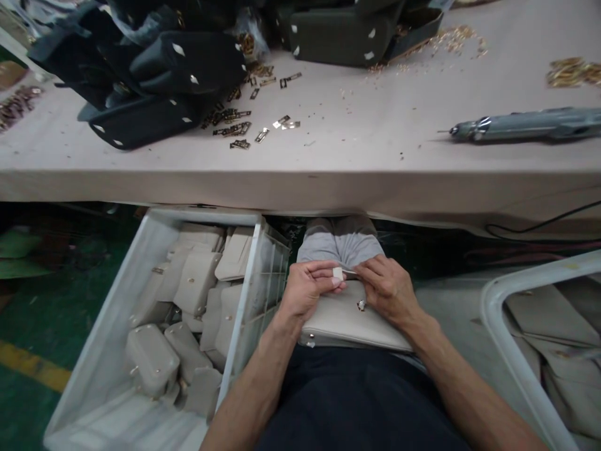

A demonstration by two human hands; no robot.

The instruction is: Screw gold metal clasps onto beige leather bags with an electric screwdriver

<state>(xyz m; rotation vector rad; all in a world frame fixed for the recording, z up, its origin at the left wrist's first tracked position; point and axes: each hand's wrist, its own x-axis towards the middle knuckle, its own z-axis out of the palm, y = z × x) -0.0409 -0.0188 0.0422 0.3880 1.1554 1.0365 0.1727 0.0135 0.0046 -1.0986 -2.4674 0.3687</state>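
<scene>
A beige handbag (347, 322) lies flat on my lap, below the table edge. My left hand (307, 291) rests on the bag's upper left edge, its fingers curled and pinching a small white tab (337, 274). On the bag's upper right part, my right hand (387, 288) has its fingers closed over the top edge. A small metal stud (361, 305) shows on the bag just below the right hand's fingers.
A white plastic crate (117, 351) with several beige bags stands at my left; another crate (516, 332) is at my right. On the table (328, 163) lie black bags (154, 75), dark green bags (342, 34), gold metal fittings (235, 122) and an electric screwdriver (526, 125).
</scene>
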